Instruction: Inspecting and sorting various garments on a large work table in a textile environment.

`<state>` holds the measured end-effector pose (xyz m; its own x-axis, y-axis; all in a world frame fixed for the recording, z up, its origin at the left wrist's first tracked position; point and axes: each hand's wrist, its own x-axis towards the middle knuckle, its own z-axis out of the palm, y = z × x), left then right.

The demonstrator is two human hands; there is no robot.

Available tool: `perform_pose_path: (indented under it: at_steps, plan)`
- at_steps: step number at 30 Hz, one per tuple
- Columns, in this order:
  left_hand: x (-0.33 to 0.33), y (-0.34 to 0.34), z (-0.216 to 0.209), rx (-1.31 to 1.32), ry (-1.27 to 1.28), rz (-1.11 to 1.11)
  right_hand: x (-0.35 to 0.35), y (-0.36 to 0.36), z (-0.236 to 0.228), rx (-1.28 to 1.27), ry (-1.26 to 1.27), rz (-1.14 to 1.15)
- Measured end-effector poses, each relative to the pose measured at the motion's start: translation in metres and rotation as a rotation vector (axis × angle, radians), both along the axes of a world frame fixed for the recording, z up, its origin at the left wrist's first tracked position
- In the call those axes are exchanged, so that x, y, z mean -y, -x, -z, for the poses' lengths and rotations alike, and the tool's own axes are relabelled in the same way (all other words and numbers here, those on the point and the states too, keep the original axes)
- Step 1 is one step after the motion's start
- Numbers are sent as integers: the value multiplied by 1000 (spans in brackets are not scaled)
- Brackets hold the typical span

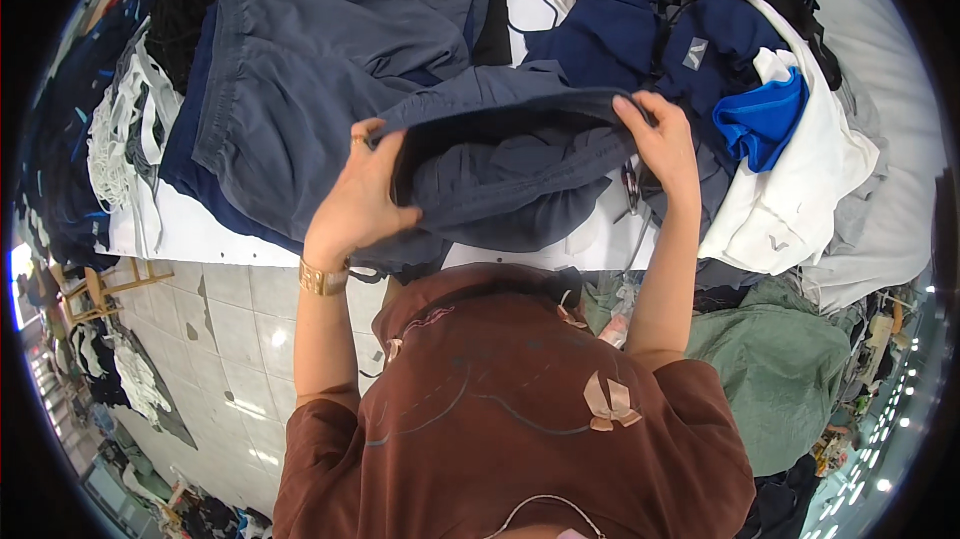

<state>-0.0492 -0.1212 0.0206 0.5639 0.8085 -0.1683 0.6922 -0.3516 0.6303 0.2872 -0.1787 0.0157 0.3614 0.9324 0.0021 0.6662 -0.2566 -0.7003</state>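
Grey-blue shorts (520,189) are stretched between my two hands above the table's near edge, their elastic waistband gaping toward me and the dark inside showing. At the waistband's left end is my left hand (355,194), its thumb spread over the near side and its fingers around the edge, partly hidden. My right hand (662,139) pinches the waistband's right end, thumb on top. Just left of the held pair lie more grey-blue shorts (320,49) on a stack, with a small light logo patch. Beneath my right hand rests a small dark tool like thread snips (630,187).
Navy garments (610,19) are heaped at the back right. Beside them are a white garment (780,209) and a bright blue cloth (765,119). White strips (130,129) and black cords (205,9) lie at the left. A green sack (775,379) stands below the table at right.
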Motion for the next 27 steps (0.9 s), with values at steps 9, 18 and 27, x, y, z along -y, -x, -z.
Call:
perform_pose_path:
  at_steps: [9, 18, 27]
  plan:
    - [-67, -7, -24, 59, 167, -163, -96, 7, -19, -238, -197, -90]
    - [-83, -67, -34, 295, -432, 147, -117, 40, -79, -455, -103, -592]
    - [-152, -53, -162, 388, -938, -30, -132, -31, -172, 517, -359, -409]
